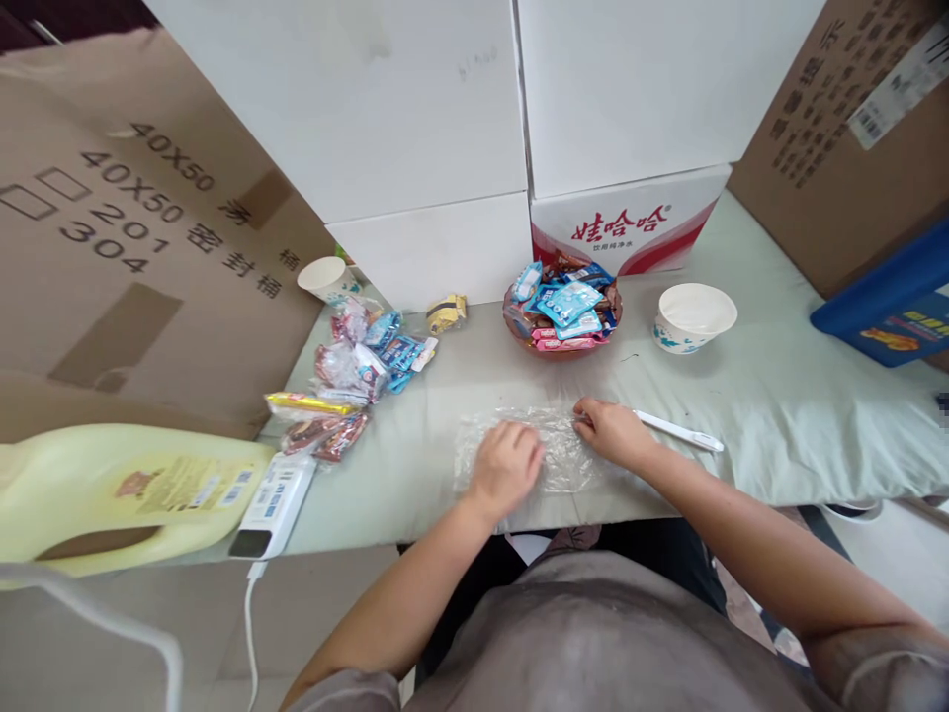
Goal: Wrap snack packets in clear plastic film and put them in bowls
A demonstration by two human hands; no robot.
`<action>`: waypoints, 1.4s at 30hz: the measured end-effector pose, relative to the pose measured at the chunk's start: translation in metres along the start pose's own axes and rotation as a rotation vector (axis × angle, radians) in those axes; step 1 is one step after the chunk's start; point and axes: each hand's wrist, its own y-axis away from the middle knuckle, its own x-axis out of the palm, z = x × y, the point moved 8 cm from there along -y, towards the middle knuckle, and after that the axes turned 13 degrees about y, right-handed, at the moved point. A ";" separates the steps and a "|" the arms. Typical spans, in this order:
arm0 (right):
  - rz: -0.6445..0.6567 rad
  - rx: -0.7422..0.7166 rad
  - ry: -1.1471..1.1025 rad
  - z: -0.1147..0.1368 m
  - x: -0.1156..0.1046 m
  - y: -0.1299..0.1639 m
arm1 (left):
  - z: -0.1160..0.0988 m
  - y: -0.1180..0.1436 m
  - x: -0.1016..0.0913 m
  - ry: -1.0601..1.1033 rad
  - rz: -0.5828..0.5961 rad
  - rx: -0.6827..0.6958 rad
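A crinkled clear plastic bag [564, 465] lies flat on the cloth-covered table in front of me. My left hand [508, 463] rests palm down on its left half, with the fingers curled together against the film. At the bag's upper right edge, my right hand [612, 431] is closed, thumb and fingers pinching the film. A slim white pen-like tool [682, 432] lies just beyond my right wrist. Farther back stands a brown bowl [567, 352] heaped with small wrapped snacks [569, 303], blue packets on top and pink ones at the front.
White paper cups stand right of the bowl [686, 336] and at the back left [326, 282]. Bagged snacks [363, 366] pile up at left, near a yellow packet [446, 312]. A power bank [274, 504] and pale yellow jug [148, 485] sit nearer. Boxes [623, 222] line the back.
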 end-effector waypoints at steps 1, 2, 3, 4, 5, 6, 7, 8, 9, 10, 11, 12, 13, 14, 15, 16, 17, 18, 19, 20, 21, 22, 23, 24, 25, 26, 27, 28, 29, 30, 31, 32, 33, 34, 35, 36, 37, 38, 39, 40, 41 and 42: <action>-0.003 0.003 0.011 -0.004 -0.003 0.000 | -0.011 0.003 0.015 0.037 0.084 0.080; -0.007 0.016 0.022 -0.010 -0.007 -0.001 | -0.019 0.007 0.028 0.057 0.158 0.134; -0.020 0.045 0.041 -0.018 -0.013 -0.001 | -0.022 0.010 0.039 0.063 0.217 0.163; -0.052 0.086 0.074 -0.028 -0.021 0.000 | -0.023 0.013 0.047 0.062 0.258 0.168; -0.106 0.130 0.120 -0.037 -0.031 0.002 | -0.021 0.015 0.053 0.059 0.285 0.160; -0.178 0.157 0.170 -0.042 -0.041 0.005 | -0.018 0.017 0.056 0.059 0.299 0.146; -0.260 0.144 0.210 -0.042 -0.049 0.009 | -0.016 0.018 0.058 0.061 0.307 0.135; -0.339 0.076 0.235 -0.034 -0.054 0.015 | -0.015 0.018 0.058 0.062 0.312 0.128; -0.398 -0.046 0.241 -0.020 -0.052 0.021 | -0.015 0.018 0.058 0.064 0.317 0.124; -0.427 -0.201 0.228 -0.003 -0.045 0.028 | -0.015 0.017 0.058 0.065 0.320 0.118; -0.430 -0.357 0.207 0.015 -0.034 0.037 | -0.015 0.017 0.057 0.065 0.322 0.107; -0.409 -0.481 0.194 0.030 -0.021 0.044 | -0.013 0.016 0.055 0.062 0.320 0.089; -0.380 -0.542 0.183 0.040 -0.007 0.049 | -0.011 0.016 0.053 0.057 0.319 0.068; -0.341 -0.568 0.176 0.046 0.006 0.051 | -0.008 0.017 0.051 0.051 0.321 0.046; -0.304 -0.565 0.170 0.048 0.015 0.052 | -0.003 0.018 0.047 0.043 0.321 0.019; -0.271 -0.553 0.163 0.048 0.022 0.052 | 0.004 0.020 0.043 0.032 0.316 -0.016; -0.243 -0.548 0.156 0.047 0.024 0.052 | 0.013 0.024 0.036 0.019 0.304 -0.052; -0.225 -0.550 0.146 0.045 0.023 0.053 | 0.021 0.028 0.028 0.007 0.283 -0.086; -0.219 -0.558 0.133 0.042 0.019 0.055 | 0.030 0.032 0.018 -0.001 0.253 -0.108; -0.221 -0.571 0.115 0.038 0.012 0.058 | 0.037 0.038 0.007 -0.003 0.224 -0.114; -0.228 -0.583 0.095 0.034 0.005 0.062 | 0.042 0.044 -0.002 0.004 0.201 -0.101; -0.237 -0.590 0.074 0.029 -0.001 0.066 | 0.046 0.050 -0.011 0.022 0.188 -0.072; -0.248 -0.590 0.054 0.023 -0.006 0.070 | 0.049 0.057 -0.018 0.045 0.184 -0.039; -0.257 -0.584 0.037 0.017 -0.008 0.074 | 0.051 0.063 -0.023 0.071 0.185 -0.010; -0.264 -0.575 0.023 0.010 -0.009 0.078 | 0.053 0.068 -0.028 0.095 0.183 0.013; -0.275 -0.562 0.009 0.005 -0.008 0.082 | 0.055 0.073 -0.031 0.115 0.178 0.030; -0.289 -0.552 -0.004 0.000 -0.007 0.085 | 0.056 0.076 -0.033 0.134 0.169 0.041; -0.308 -0.548 -0.019 -0.004 -0.005 0.089 | 0.057 0.079 -0.035 0.156 0.160 0.050; -0.326 -0.550 -0.037 -0.006 -0.005 0.093 | 0.057 0.080 -0.036 0.184 0.149 0.053; -0.339 -0.554 -0.060 -0.008 -0.005 0.096 | 0.058 0.080 -0.038 0.218 0.138 0.047; -0.346 -0.552 -0.089 -0.009 -0.005 0.098 | 0.058 0.079 -0.039 0.258 0.125 0.029; -0.343 -0.540 -0.121 -0.010 -0.007 0.099 | 0.060 0.077 -0.041 0.297 0.111 -0.007; -0.330 -0.514 -0.152 -0.011 -0.009 0.097 | 0.063 0.075 -0.043 0.327 0.095 -0.062; -0.314 -0.471 -0.179 -0.013 -0.011 0.094 | 0.068 0.072 -0.044 0.342 0.077 -0.131; -0.300 -0.418 -0.200 -0.015 -0.013 0.090 | 0.074 0.069 -0.044 0.340 0.058 -0.208; -0.289 -0.369 -0.213 -0.017 -0.015 0.085 | 0.080 0.066 -0.044 0.325 0.040 -0.281; -0.279 -0.342 -0.220 -0.017 -0.017 0.079 | 0.085 0.063 -0.044 0.304 0.025 -0.342; -0.268 -0.341 -0.218 -0.015 -0.019 0.074 | 0.089 0.060 -0.043 0.281 0.012 -0.387; -0.250 -0.364 -0.205 -0.010 -0.019 0.070 | 0.092 0.057 -0.041 0.262 0.001 -0.415; -0.227 -0.405 -0.181 -0.005 -0.019 0.066 | 0.094 0.054 -0.039 0.250 -0.002 -0.431; -0.203 -0.452 -0.149 0.000 -0.017 0.064 | 0.096 0.052 -0.036 0.243 0.003 -0.438; -0.184 -0.489 -0.115 0.004 -0.015 0.063 | 0.097 0.051 -0.034 0.240 0.011 -0.440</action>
